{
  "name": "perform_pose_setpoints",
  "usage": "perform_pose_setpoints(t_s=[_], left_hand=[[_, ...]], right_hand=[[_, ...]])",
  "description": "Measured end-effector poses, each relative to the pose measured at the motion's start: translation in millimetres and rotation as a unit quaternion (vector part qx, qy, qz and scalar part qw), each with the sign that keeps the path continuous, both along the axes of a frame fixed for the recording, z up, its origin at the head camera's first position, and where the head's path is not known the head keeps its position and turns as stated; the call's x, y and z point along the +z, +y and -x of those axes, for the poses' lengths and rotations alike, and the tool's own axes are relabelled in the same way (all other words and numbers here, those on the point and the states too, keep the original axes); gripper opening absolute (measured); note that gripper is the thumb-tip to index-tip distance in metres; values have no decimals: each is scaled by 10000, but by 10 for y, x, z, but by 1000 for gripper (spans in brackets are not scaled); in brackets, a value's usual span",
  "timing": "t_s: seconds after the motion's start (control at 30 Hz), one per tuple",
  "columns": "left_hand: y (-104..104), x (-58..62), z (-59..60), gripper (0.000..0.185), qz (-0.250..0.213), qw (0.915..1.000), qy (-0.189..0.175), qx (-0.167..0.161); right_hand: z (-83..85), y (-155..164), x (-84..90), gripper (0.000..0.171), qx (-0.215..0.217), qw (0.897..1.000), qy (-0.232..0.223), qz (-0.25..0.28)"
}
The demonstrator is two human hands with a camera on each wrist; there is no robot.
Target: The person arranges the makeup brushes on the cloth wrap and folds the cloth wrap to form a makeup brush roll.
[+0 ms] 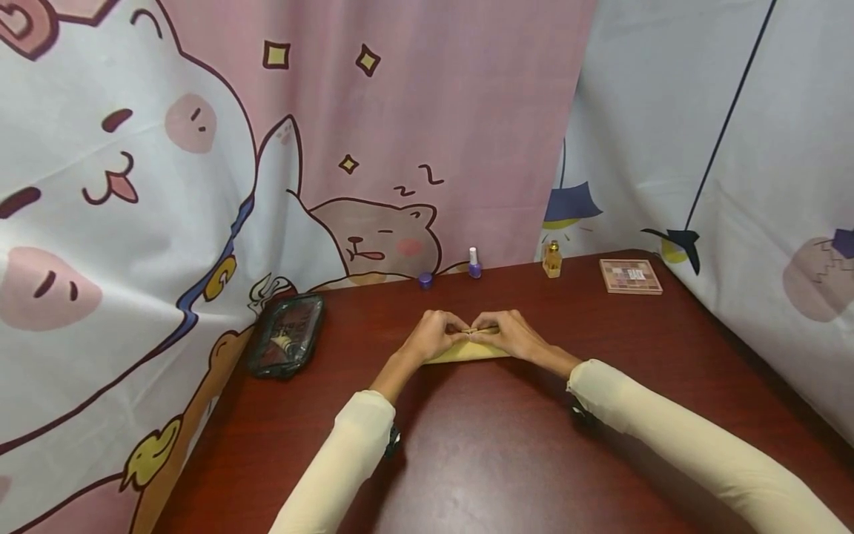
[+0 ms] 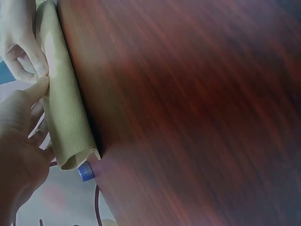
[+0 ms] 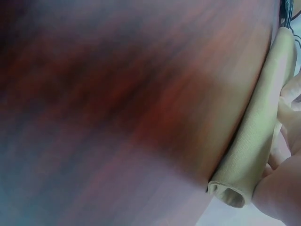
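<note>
A yellowish-tan cloth [image 1: 467, 353], rolled into a tube, lies crosswise on the table in front of me. My left hand [image 1: 429, 338] grips its left part from the far side, thumb pressed along the roll. From the right, my right hand [image 1: 515, 335] holds it the same way, and the two thumbs nearly meet at the middle. In the left wrist view the roll [image 2: 68, 103] shows a fine-grained surface and a hollow end. A similar open end with layered edges appears on the roll [image 3: 249, 146] in the right wrist view. Fingers behind the roll are partly hidden.
Along the back edge stand a small purple-lidded pot [image 1: 425, 281], a purple nail polish bottle [image 1: 474, 265] and a gold perfume bottle [image 1: 552, 261]. An eyeshadow palette [image 1: 630, 277] lies back right. At left lies a dark zip pouch [image 1: 287, 335]. Printed curtains [image 1: 467, 111] border the table.
</note>
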State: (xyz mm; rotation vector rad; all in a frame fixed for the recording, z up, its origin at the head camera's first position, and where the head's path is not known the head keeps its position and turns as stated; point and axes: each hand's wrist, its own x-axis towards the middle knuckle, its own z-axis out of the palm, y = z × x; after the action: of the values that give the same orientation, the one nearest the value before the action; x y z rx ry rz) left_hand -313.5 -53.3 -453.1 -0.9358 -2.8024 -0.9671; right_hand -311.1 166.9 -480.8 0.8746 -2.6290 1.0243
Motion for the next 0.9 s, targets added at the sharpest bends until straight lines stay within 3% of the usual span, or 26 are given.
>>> perform_pose_setpoints(t_s=[0.53,0.7,0.9], left_hand=[[-62,-25,-39,13,107,9995,305,-35],[-187,-80,-52,18,346,9984,442,22],[-445,-84,-109,22,527,9981,325,72]], right_hand=[[6,-20,-10,15,27,9999,-166,18],[-14,76,0,19,207,9997,-122,103],[-59,384,6,14,257,9996,-116,95]])
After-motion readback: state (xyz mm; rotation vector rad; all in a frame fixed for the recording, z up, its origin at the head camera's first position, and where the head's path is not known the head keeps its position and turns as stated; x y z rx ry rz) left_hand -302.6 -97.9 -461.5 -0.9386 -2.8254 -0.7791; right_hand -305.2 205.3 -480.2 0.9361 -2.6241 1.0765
